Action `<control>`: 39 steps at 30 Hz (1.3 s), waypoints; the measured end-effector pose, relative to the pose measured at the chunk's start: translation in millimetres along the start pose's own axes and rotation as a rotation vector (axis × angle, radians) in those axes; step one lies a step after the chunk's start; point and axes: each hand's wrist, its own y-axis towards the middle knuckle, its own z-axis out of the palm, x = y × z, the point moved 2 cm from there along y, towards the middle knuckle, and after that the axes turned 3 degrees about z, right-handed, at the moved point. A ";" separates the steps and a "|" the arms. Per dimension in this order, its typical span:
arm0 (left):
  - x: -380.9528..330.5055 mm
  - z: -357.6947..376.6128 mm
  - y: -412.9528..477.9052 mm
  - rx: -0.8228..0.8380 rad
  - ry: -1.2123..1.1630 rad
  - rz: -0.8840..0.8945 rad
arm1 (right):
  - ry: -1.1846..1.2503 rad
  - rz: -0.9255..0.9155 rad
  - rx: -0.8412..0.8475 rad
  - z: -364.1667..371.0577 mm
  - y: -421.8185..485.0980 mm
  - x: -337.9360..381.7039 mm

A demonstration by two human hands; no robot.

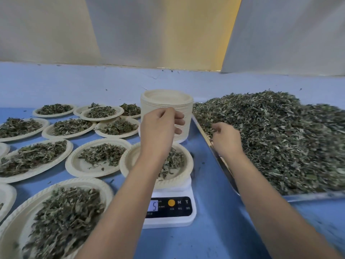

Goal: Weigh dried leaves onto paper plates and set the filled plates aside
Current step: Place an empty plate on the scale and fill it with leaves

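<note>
Two hands: both reach in from the bottom edge, bare forearms showing.
Left hand [160,126]: hovers over the plate on the scale [127,165], fingers curled with the thumb against them. Honestly can't tell if there's a pinch of leaf in there.
Right hand [226,140]: dug into the near-left edge of the dried leaves [276,139], fingers curled round a small grab of them.
Dried leaves: one big heap on one metal tray [317,196], right side of the blue tabletop [209,165].
Scale [169,219]: just one, white, front and centre. The display reads 5, and one plate sits on it with a small scatter of leaves.
Filled plates [74,165]: I count twelve set aside left of the scale in loose rows. Two are cut off by the left edge, and a couple at the back overlap.
Stack of empty plates [166,99]: one tall stack, right behind the scale, just beside the tray's corner.
</note>
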 end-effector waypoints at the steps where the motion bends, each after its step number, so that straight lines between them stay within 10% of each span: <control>1: -0.4 6.6 0.3 0.012 -0.006 -0.005 | -0.074 0.031 0.033 -0.1 6.4 -9.6; 6: 1.3 31.0 -2.1 0.057 -0.053 -0.026 | -0.588 0.058 0.150 5.0 25.4 -50.0; 13: 3.4 46.1 -9.6 0.112 -0.036 -0.023 | -0.540 0.226 0.343 22.6 29.1 -59.4; 24: 3.8 42.9 -9.2 0.100 -0.040 -0.028 | -0.633 0.036 0.130 12.0 24.8 -44.4; 31: 5.0 50.4 -3.8 0.124 -0.008 -0.035 | -0.624 -0.224 -0.321 -16.0 47.6 -24.3; 39: -7.1 71.2 6.9 0.189 -0.047 -0.022 | -0.755 0.025 -0.158 -39.0 86.5 -27.9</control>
